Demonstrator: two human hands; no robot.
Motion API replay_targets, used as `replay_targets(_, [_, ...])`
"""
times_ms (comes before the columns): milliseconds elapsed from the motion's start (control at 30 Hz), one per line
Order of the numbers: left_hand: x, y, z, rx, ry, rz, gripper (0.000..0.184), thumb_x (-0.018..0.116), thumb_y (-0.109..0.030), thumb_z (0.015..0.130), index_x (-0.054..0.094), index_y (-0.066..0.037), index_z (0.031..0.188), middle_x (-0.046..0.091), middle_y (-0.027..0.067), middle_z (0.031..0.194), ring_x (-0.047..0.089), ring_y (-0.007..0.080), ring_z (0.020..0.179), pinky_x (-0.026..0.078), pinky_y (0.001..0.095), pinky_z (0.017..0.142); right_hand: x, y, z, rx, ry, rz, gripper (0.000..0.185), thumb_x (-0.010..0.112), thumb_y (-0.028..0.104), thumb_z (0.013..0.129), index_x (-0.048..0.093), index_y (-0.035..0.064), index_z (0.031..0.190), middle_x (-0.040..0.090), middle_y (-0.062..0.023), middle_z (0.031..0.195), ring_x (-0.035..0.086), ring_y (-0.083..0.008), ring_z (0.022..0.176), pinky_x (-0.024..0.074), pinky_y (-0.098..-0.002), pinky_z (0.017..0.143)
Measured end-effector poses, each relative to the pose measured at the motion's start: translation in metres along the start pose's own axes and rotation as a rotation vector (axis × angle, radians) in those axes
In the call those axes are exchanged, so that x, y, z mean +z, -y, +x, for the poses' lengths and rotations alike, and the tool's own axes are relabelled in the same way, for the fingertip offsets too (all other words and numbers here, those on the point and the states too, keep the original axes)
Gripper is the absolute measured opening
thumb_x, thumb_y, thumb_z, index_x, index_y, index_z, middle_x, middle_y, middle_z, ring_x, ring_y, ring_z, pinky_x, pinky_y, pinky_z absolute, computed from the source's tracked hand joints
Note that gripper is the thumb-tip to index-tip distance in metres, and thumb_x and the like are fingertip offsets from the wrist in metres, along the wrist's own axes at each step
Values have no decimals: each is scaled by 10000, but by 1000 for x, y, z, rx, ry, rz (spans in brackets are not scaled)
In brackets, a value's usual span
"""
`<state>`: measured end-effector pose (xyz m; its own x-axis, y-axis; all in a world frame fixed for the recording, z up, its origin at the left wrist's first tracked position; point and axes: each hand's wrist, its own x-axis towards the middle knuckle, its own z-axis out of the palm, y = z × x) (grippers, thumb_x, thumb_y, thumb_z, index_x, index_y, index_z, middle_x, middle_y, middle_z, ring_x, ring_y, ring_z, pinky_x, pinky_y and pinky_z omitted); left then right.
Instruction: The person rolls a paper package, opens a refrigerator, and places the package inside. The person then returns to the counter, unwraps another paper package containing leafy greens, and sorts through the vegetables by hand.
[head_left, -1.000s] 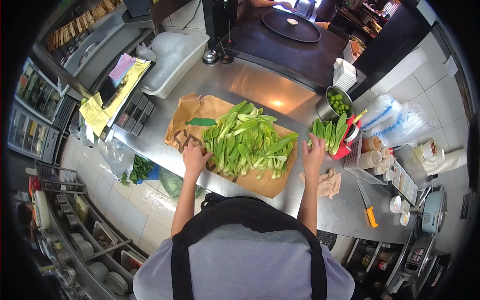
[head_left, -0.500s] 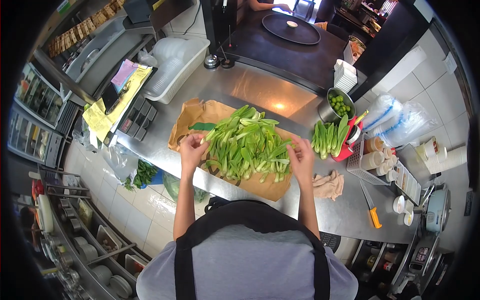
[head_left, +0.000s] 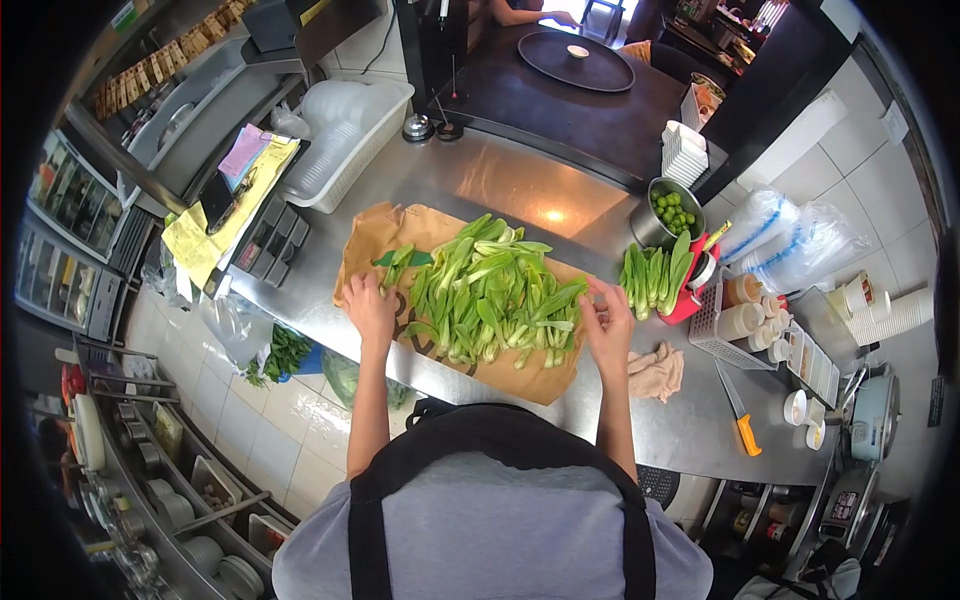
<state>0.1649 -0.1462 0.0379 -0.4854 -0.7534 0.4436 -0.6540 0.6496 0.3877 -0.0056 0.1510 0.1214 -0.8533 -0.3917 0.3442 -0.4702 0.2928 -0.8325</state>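
Observation:
A heap of small bok choy, green leaves with pale stems, lies on a flattened brown paper bag. My left hand rests at the bag's left side, fingers apart and holding nothing visible. One loose bok choy piece lies just beyond its fingertips, apart from the heap. At the heap's right edge is my right hand, its fingers slightly curled and apart, fingertips beside a leaf tip. Whether they touch that leaf I cannot tell. A separate bunch of bok choy lies on the counter farther right.
A pot of limes stands behind the separate bunch. On the steel counter, a folded cloth and an orange-handled knife lie to my right. A sauce bottle basket stands beyond them. A person's hand is near the round tray.
My left hand has drawn back from the heap to the bag's left side. A bok choy piece now lies apart there. My right hand has shifted slightly, staying at the heap's right edge.

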Motion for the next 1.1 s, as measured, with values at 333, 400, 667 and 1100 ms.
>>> replay_targets(333, [39, -55, 6, 154, 294, -93, 135, 724, -156, 656, 671, -84, 758, 546, 103, 892, 527, 292, 901, 452, 382, 755, 2, 5, -2, -34, 7, 6, 288, 624, 39, 798, 608, 64, 1085, 543, -31, 902, 534, -62, 639, 385, -181, 501])
replay_targets(400, [48, -41, 13, 70, 367, -254, 131, 705, -146, 669, 667, -75, 772, 566, 117, 878, 562, 292, 852, 468, 390, 722, -5, 8, -3, -16, -4, 1, 288, 623, 35, 797, 608, 61, 1084, 541, -28, 905, 533, -61, 641, 384, -179, 501])
replay_targets(667, [17, -13, 41, -112, 355, -732, 161, 633, -127, 794, 630, 17, 867, 665, 82, 814, 634, 184, 722, 480, 289, 668, -5, 15, -4, 9, 22, 17, 279, 621, 36, 799, 610, 58, 1077, 572, -35, 928, 541, -67, 662, 395, -185, 508])
replay_targets(1100, [-24, -80, 21, -561, 939, -1787, 66, 564, -158, 890, 569, -140, 953, 640, -13, 958, 607, 86, 849, 477, 244, 719, 88, 33, -1, 46, 350, 401, 217, 664, 84, 795, 617, 8, 992, 614, -41, 818, 545, -79, 583, 414, -217, 499])
